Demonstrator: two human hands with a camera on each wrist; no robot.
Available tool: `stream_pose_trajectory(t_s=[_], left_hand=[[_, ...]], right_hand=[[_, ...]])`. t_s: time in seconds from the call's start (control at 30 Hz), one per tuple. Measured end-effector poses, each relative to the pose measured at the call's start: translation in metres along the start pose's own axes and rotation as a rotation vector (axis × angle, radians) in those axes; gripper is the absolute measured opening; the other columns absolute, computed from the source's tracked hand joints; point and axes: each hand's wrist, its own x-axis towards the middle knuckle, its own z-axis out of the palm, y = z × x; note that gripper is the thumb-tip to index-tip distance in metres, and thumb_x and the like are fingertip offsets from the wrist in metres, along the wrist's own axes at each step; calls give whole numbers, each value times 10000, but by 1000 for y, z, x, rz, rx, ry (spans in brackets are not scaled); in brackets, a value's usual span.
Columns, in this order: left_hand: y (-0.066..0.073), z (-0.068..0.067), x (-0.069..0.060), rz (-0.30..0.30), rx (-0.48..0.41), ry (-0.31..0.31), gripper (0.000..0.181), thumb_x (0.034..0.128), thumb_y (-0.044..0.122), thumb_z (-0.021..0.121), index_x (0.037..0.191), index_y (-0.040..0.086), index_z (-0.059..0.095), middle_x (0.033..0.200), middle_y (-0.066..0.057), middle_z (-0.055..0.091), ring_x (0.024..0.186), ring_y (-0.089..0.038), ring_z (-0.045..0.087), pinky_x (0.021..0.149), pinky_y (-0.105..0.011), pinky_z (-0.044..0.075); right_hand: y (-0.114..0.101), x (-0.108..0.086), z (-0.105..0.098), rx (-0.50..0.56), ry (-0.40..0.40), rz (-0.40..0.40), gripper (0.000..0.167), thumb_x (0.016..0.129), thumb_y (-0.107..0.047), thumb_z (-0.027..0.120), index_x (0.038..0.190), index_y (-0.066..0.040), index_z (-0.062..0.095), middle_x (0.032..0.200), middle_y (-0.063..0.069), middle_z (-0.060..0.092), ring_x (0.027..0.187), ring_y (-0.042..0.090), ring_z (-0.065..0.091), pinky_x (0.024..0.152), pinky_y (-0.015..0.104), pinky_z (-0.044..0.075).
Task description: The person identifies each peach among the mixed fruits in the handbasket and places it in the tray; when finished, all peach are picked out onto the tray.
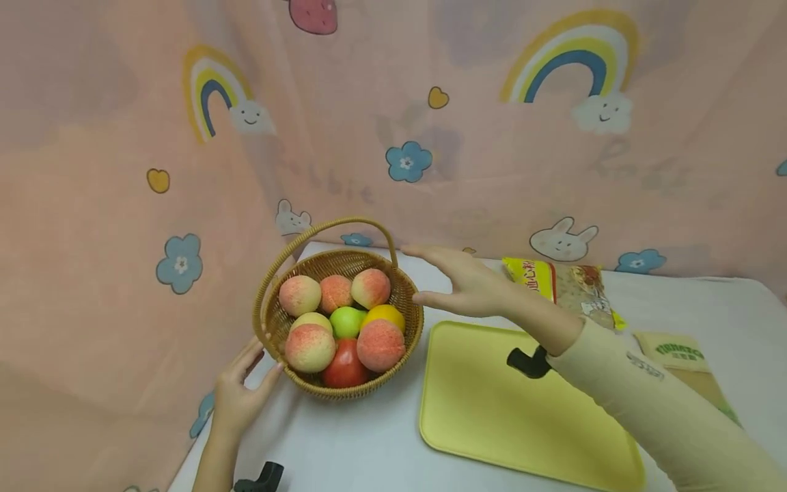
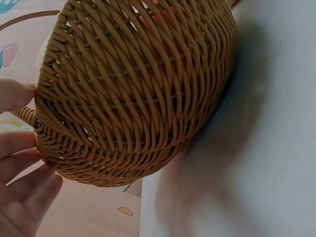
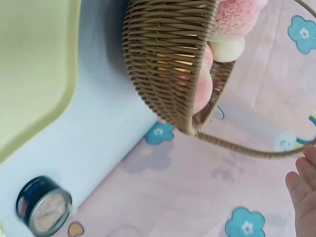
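The left hand (image 1: 240, 396) is at the left of the basket (image 1: 353, 391), its thumb and fingertips touching the rim on either side of one foot of the handle (image 1: 344, 220), without curling round it. The right hand (image 1: 470, 281) is apart from the left, on the basket's other side, palm toward it, fingers straight and thumb spread; its fingertips are close to the handle and rim, but whether they touch cannot be told.

The basket rests on the white tabletop (image 1: 344, 444), handle raised. Several peaches (image 1: 310, 347) fill it, around a green fruit (image 1: 346, 322) and a yellow fruit (image 1: 384, 316), with a red fruit (image 1: 347, 365) at the near side.

To the right lies a yellow tray (image 1: 467, 396), the right sleeve (image 1: 652, 396) crossing above it. Beyond the tray is a bag (image 1: 572, 287), partly behind the right arm; a tan packet (image 1: 688, 369) lies right of the tray. The right wrist view also shows a dark can (image 3: 44, 207). Behind everything hangs a pink cloth (image 1: 344, 137) with rainbows, flowers and rabbits.
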Motion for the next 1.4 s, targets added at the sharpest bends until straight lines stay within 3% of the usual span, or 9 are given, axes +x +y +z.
stream_pose_trajectory(t_s=[0.17,0.27,0.4,0.67,0.97,1.2,1.4], left_hand=[[3,-2,-4,-72,-50,12,549,682,-203,711,1207,-158,553,1287,-342,509,1238,75,448,978,-111,440],[3,-1,-3,-80,-79,21,551,694,-203,703,1218,-165,538,1298,-347,497,1248,62,445,972,-118,442],[2,4,-3,-83,-116,6,553,711,-191,701,1236,-158,529,1309,-347,487,1264,42,437,967,-135,447],[8,6,-3,-178,-92,-3,537,749,-144,705,1258,-117,537,1351,-270,498,1245,60,445,968,-127,443],[8,4,0,-96,-90,5,556,682,-207,714,1212,-150,554,1304,-333,499,1214,51,481,938,-113,459],[9,5,0,-101,-86,5,553,689,-199,716,1215,-144,556,1305,-312,512,1203,32,501,939,-136,461],[11,4,0,-147,-81,6,556,700,-184,719,1228,-126,556,1315,-287,517,1200,48,494,940,-113,453]], right_hand=[[-2,45,16,118,-77,-10,673,889,-353,659,1454,-134,368,1478,63,417,1350,268,396,1126,501,379],[-5,65,23,162,-142,-25,685,890,-367,654,1463,-140,355,1480,50,415,1346,240,402,1119,468,396],[-10,83,31,220,-246,-13,700,884,-368,652,1467,-127,348,1498,40,390,1374,194,362,1145,416,374],[-17,111,49,229,-391,-7,706,859,-397,680,1448,-149,380,1473,13,426,1352,166,393,1141,336,380],[-31,121,73,247,-526,-41,737,850,-361,703,1446,-82,373,1474,56,427,1355,190,397,1145,332,379],[-41,116,89,221,-617,-25,752,842,-386,707,1448,-93,371,1464,22,440,1336,150,409,1112,250,393],[-46,114,99,185,-630,-3,742,831,-402,716,1433,-102,403,1445,3,456,1328,94,401,1125,204,353]])
